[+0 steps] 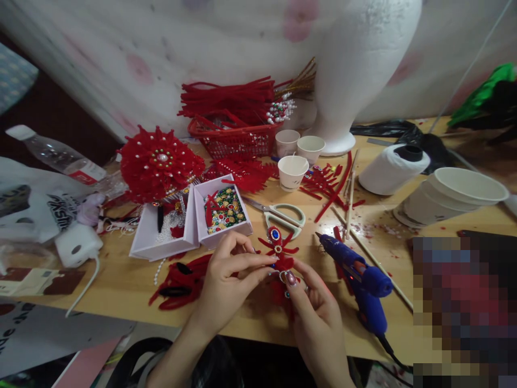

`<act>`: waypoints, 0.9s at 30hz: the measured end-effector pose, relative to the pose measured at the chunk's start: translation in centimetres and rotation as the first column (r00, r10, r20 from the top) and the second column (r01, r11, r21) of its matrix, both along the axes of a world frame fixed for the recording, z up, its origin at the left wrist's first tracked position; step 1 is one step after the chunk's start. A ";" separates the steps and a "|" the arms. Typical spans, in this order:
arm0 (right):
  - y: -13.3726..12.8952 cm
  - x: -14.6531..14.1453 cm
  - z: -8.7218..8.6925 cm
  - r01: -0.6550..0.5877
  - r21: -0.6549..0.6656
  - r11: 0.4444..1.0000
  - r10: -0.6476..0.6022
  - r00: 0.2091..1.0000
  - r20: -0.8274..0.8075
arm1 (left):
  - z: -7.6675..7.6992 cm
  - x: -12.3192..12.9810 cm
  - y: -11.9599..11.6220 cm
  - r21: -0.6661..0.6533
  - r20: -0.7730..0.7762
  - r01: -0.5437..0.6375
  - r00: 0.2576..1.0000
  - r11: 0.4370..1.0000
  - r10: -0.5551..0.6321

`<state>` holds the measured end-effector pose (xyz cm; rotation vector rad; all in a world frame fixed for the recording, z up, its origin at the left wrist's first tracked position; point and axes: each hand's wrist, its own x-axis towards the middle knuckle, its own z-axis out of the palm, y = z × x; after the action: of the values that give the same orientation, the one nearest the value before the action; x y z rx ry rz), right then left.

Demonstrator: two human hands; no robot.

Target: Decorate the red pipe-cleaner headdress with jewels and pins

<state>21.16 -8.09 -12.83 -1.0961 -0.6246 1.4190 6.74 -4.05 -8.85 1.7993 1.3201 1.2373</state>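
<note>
Left hand [226,275] and right hand [318,304] pinch red ornament [286,263], grip closed; glue gun [359,272] is at right, scissors [268,209] farther.

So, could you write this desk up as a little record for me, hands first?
Left fingers: at the ornament's middle; exact grip unclear
Right fingers: holding the red ornament
Right of hands: blue glue gun
Beyond hands: scissors, bead box
Farther back: red basket, paper cup
Back left: large red flower, white beads on it
</note>
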 end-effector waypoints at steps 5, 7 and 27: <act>-0.2 0.1 -0.2 -0.041 -0.016 0.999 0.040 0.997 -0.062 | 0.1 0.0 0.1 -0.053 0.016 0.006 1.000 0.999 -0.005; -0.3 0.1 -0.2 -0.035 -0.018 0.999 0.033 0.996 -0.078 | 0.2 -0.1 0.1 -0.056 -0.005 0.010 1.000 0.998 -0.011; 0.1 -0.2 -0.4 -0.019 0.008 1.000 0.020 0.995 -0.094 | 2.6 -0.8 -0.7 0.451 -0.679 0.266 0.721 0.852 0.134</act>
<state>20.91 -7.95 -13.25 -1.0138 -0.5737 1.4752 5.98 -4.71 -6.21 2.8958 1.3255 0.9473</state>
